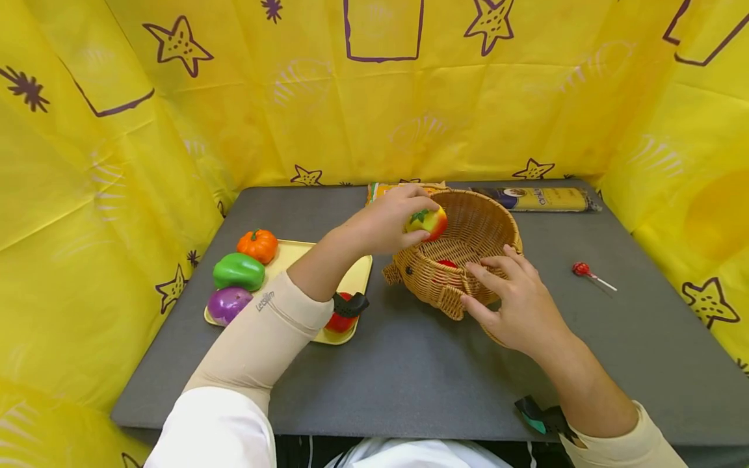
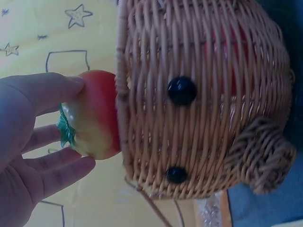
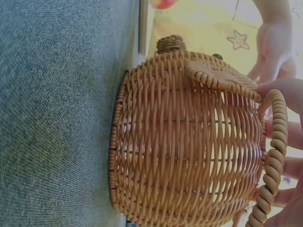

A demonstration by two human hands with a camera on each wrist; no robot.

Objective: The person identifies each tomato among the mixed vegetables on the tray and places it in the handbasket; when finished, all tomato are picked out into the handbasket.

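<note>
My left hand (image 1: 393, 221) holds a yellow-and-red toy fruit (image 1: 431, 223) with green leaves between thumb and fingers. The fruit is at the rim of a wicker basket (image 1: 430, 286) that has black button eyes and a woven snout. In the left wrist view the fruit's red side overlaps the basket's edge. My right hand (image 1: 517, 305) grips the basket's near right rim, thumb outside and fingers over the top, beside the twisted handle (image 3: 274, 165). Inside the basket lies a red item (image 1: 447, 263), partly hidden by the weave.
Left of the basket, a pale yellow tray (image 1: 357, 276) bears an orange pumpkin (image 1: 257, 246), a green bell pepper (image 1: 238, 272), a purple vegetable (image 1: 229, 305) and a red item (image 1: 339, 322) under my left wrist. A lollipop (image 1: 581, 269) lies right; a long yellow packet (image 1: 547, 199) lies behind.
</note>
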